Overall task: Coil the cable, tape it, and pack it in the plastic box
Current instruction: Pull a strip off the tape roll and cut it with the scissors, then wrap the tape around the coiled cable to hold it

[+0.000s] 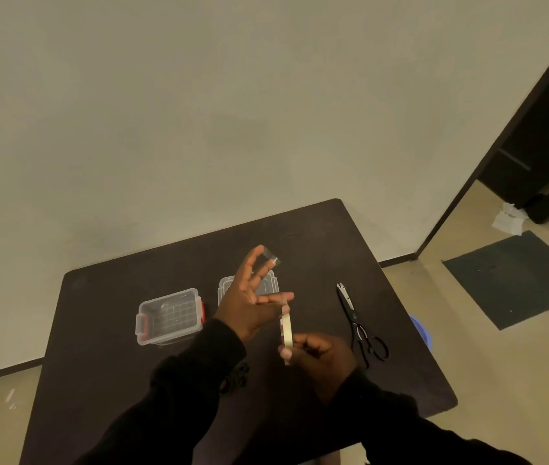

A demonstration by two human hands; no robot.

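Observation:
My left hand [249,297] is raised over the dark table [98,380] with fingers spread. A short strip of clear tape [271,256] hangs between its thumb and a fingertip. My right hand [320,359] grips a roll of tape [286,328], held on edge just below the left fingers. The clear plastic box [169,317] with red latches stands open on the table to the left. Its clear lid [273,285] lies behind my left hand, partly hidden. The black coiled cable [237,377] peeks out under my left sleeve.
Black scissors [358,325] lie on the table to the right of my hands. A blue object [419,328] shows past the table's right edge. A dark mat [514,276] and crumpled paper [508,219] lie on the floor near a dark doorway at right.

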